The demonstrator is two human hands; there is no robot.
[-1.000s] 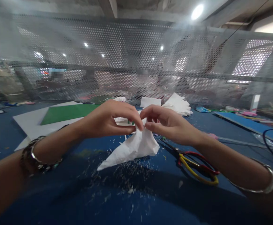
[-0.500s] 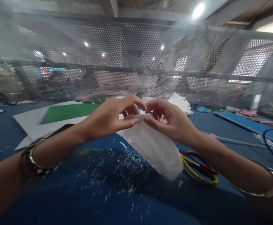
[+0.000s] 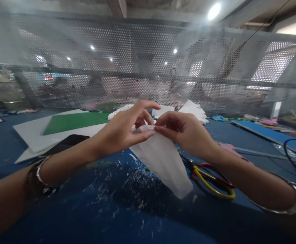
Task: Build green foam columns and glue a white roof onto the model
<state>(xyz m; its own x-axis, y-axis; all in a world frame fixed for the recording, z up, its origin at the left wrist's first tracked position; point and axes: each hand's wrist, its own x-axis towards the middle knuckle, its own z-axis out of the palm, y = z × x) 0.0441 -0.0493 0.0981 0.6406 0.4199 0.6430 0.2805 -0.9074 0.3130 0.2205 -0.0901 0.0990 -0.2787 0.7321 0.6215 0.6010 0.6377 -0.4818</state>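
A white piece of paper [image 3: 164, 159] hangs down from both hands above the blue table, its lower end rounded and slanting to the right. My left hand [image 3: 127, 128] grips its top edge between thumb and curled fingers, with the index finger stretched out above. Beside it, my right hand [image 3: 185, 130] pinches the same edge between thumb and index finger. The edge looks gathered where the fingertips meet. Scissors [image 3: 211, 184] with yellow and red handles lie on the table below my right hand, their blades partly behind the paper.
Small white scraps [image 3: 140, 186] litter the blue table [image 3: 86, 217]. To the left lie a green sheet [image 3: 74, 122], white sheets [image 3: 31, 135] and a black phone-like object [image 3: 68, 143]. Fringed white paper [image 3: 193, 111] sits behind my hands. A blue board [image 3: 267, 134] lies at right, before a perforated metal screen [image 3: 142, 57].
My right hand has closed into a pinch near my left fingertips. My left index finger has lifted and straightened. The paper's lower end has narrowed and shifted slightly left, baring more of the scissors.
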